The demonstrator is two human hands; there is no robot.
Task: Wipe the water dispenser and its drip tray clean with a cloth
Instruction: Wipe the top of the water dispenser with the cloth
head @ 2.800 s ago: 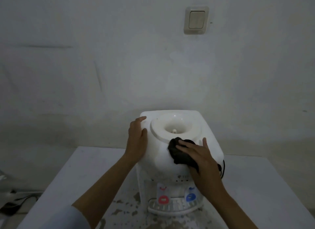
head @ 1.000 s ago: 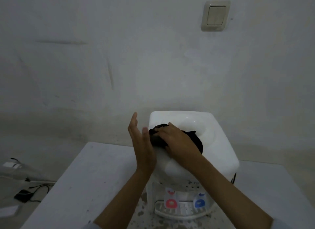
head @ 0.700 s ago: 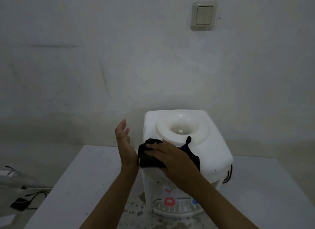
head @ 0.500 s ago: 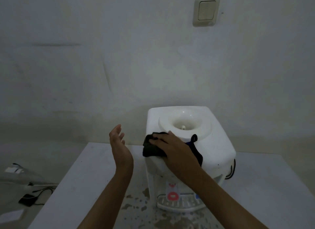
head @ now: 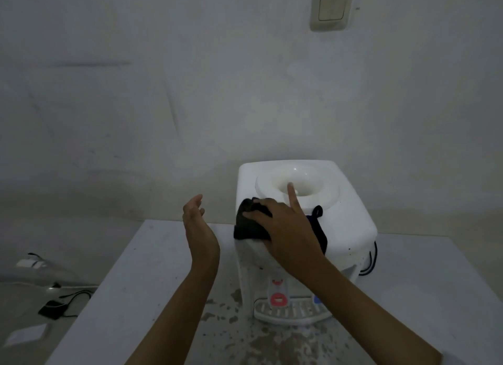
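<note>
A white tabletop water dispenser (head: pixel 348 223) stands on a table, with a round bottle well on top, a red tap (head: pixel 277 299) and a partly hidden blue tap. Its grated drip tray (head: pixel 283 311) juts out at the front bottom. My right hand (head: pixel 285 228) presses a dark cloth (head: pixel 249 224) flat against the dispenser's top front left corner, index finger pointing up. My left hand (head: pixel 197 226) hovers in the air just left of the dispenser, palm facing it, fingers apart, holding nothing and touching nothing.
The white table (head: pixel 141 296) has flaked, stained patches in front of the dispenser. A black cord (head: pixel 371 261) hangs at the dispenser's right side. On the floor at left lie a black device with a cable (head: pixel 54 309) and a clear object. A wall switch (head: pixel 330 7) is at the upper right.
My left hand came off the dispenser's left side and now hovers beside it. My right hand slid the cloth from the bottle well's rim to the top front left corner.
</note>
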